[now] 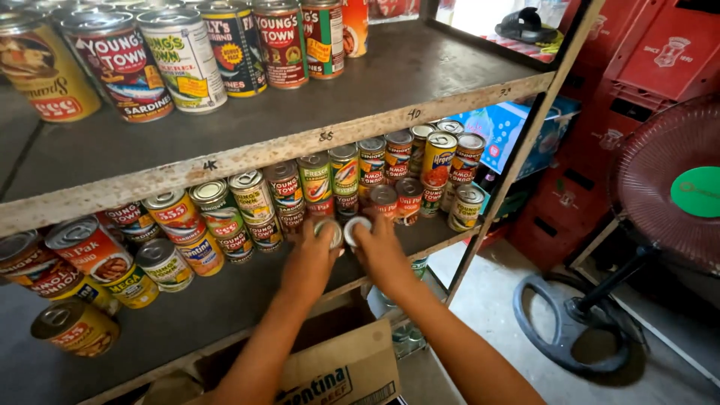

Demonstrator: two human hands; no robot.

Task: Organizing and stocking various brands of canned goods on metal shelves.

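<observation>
The left hand (309, 262) has its grip closed round one small can (328, 231). The right hand (381, 251) has its grip closed round a second small can (355, 227). Both cans are on the middle shelf (225, 296), just in front of the row of tins (315, 187). A good way is to keep each can standing straight and push it gently, so no tin gets bumped. Two hands, two cans held, one cardboard box (341, 371) below, one red fan (667, 187).
</observation>
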